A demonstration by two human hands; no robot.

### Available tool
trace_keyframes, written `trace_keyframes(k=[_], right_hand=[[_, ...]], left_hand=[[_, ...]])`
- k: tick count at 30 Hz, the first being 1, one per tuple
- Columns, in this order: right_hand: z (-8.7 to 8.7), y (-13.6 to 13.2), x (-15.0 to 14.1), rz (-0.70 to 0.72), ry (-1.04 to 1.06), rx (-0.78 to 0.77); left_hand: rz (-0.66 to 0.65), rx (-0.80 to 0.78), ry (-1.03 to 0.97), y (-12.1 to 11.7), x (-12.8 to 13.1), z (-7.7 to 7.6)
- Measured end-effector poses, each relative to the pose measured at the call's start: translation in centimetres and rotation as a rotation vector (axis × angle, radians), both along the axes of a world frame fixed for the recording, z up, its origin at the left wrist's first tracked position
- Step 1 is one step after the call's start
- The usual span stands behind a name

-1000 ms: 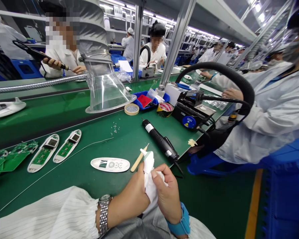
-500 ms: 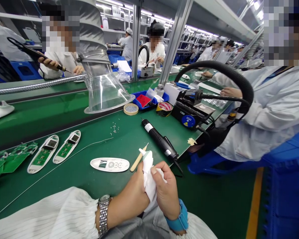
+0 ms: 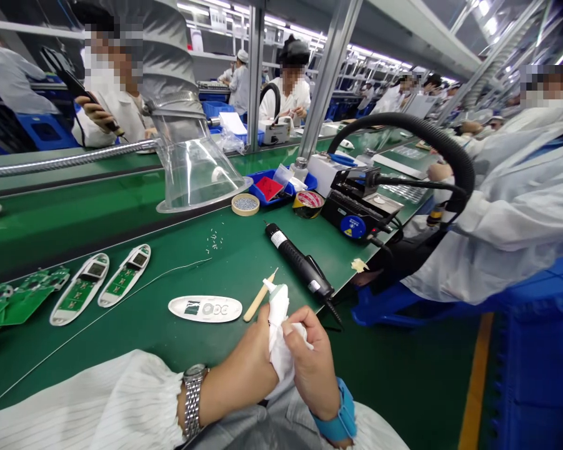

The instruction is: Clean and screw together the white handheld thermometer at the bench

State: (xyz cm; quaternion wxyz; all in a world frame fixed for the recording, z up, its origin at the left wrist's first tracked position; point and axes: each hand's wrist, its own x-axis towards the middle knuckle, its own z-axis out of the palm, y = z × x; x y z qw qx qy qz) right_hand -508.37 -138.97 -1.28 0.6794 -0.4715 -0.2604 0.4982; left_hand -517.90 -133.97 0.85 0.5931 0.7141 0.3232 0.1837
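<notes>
Near the close edge of a green worktop (image 3: 239, 269), a white handheld piece (image 3: 280, 295) rested in my left fingers (image 3: 263, 315), which clasped its covered body, while my right fingers (image 3: 311, 320) pinched a fold of the white cloth (image 3: 280, 359) around it; its narrow tip pointed away from me. The work called, in my judgement, for a steady left grip, a light right pinch and cloth drawn smooth between skin and surface, with the bare tip clear of knocks; its lower end was hidden. Beyond lay a yellow-handled tool (image 3: 257, 303) and a black corded driver (image 3: 293, 253); to the left, an oval white shell (image 3: 178, 310). Farther left were two shells (image 3: 60, 317) fitted with green circuit boards (image 3: 79, 294), and a thin wire (image 3: 169, 273) crossed the surface. Small bits (image 3: 214, 240) lay scattered before a round dish (image 3: 245, 213) of metal pieces, near a blue tray (image 3: 254, 189) and a tape roll (image 3: 308, 203). A clear hood (image 3: 197, 178) hung beneath a grey duct (image 3: 169, 56), and co-workers (image 3: 506, 219) in white sat around the lit hall.
</notes>
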Motion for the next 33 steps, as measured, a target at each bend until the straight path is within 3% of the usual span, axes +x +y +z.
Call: trace_keyframes(k=[5, 13, 22, 33], right_hand=[[-0.18, -0.26, 0.17, 0.035, -0.011, -0.017], [-0.06, 0.69, 0.27, -0.037, -0.032, -0.017], [-0.47, -0.15, 0.64, 0.087, -0.013, -0.009], [0.32, 0.33, 0.38, 0.028, 0.04, -0.023]], left_hand=[[0.01, 0.049, 0.012, -0.04, 0.07, 0.25], [0.037, 0.08, 0.053, -0.21, 0.14, 0.07], [0.014, 0.099, 0.024, -0.04, 0.14, 0.07], [0.026, 0.108, -0.01, -0.08, 0.04, -0.31]])
